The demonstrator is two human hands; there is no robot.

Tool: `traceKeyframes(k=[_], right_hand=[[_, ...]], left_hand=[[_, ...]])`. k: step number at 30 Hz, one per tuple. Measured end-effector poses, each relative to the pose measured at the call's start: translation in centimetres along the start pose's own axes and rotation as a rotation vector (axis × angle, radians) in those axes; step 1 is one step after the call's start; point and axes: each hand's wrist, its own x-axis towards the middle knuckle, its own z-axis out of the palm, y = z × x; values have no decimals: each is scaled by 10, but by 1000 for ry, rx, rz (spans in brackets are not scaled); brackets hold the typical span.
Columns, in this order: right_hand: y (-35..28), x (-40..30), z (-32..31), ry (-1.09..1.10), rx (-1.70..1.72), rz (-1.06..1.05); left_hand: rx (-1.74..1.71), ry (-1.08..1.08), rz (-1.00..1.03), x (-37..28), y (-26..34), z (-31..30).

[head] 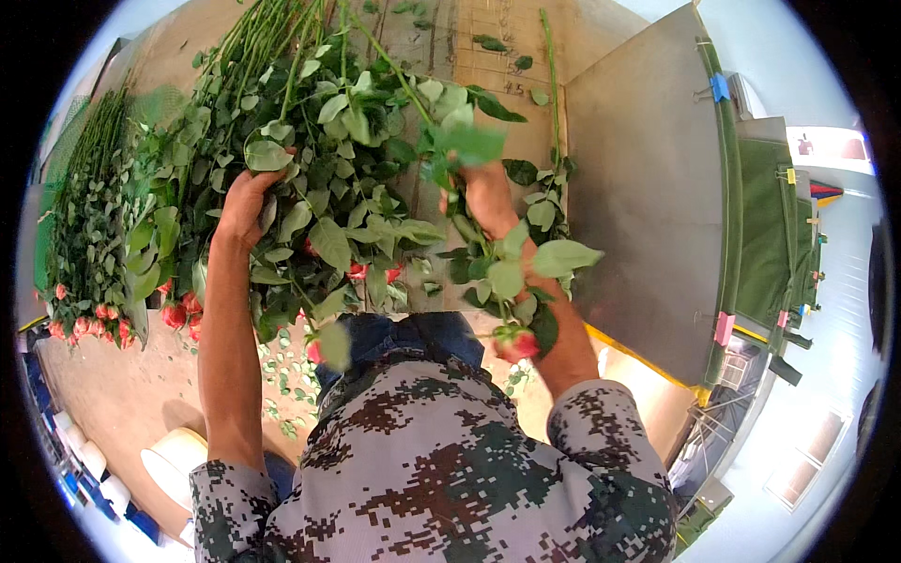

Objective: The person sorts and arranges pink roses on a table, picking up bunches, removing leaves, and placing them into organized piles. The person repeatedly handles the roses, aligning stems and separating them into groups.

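My right hand (486,193) is closed around the leafy stem of a rose. Its pink-red bloom (517,343) hangs down towards me beside my right forearm, and the stem's far end runs up over the table. Blurred green leaves partly cover the fingers. My left hand (243,204) reaches into a thick pile of cut roses (324,162), thumb against the leaves. Foliage hides most of its fingers, so its hold is unclear. The pile's stems point away from me, its blooms (181,313) towards me. Another rose stem (552,91) lies apart at the right.
A wooden table (429,42) bears ruled lines and numbers, with loose leaves (489,43) on it. Right of it stands a grey panel (644,204) edged in green cloth. More roses (91,232) lie far left by green netting. Leaves litter the floor (127,380) near a pale round container (176,464).
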Motion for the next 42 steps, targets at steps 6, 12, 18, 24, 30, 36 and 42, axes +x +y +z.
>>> traceKeyframes(k=[6,12,18,24,30,36,42], right_hand=[[-14,-11,10,267,-261,-159],[34,16,-17,529,-482,-129],[79,8,-62,524,-672,-138],[81,2,-65,579,-665,-127],[71,-8,-83,607,-233,349],[106,-20,-84,501,-425,120],[175,-2,-96,138,-1030,-28]], left_hand=[[-178,278,-65,2,12,-4],[-171,184,149,-25,53,-2],[-160,3,213,-36,55,75],[-34,-67,108,5,-30,201],[596,-14,29,62,-137,258],[-423,-71,-373,77,-169,254],[777,-332,52,86,-131,216]])
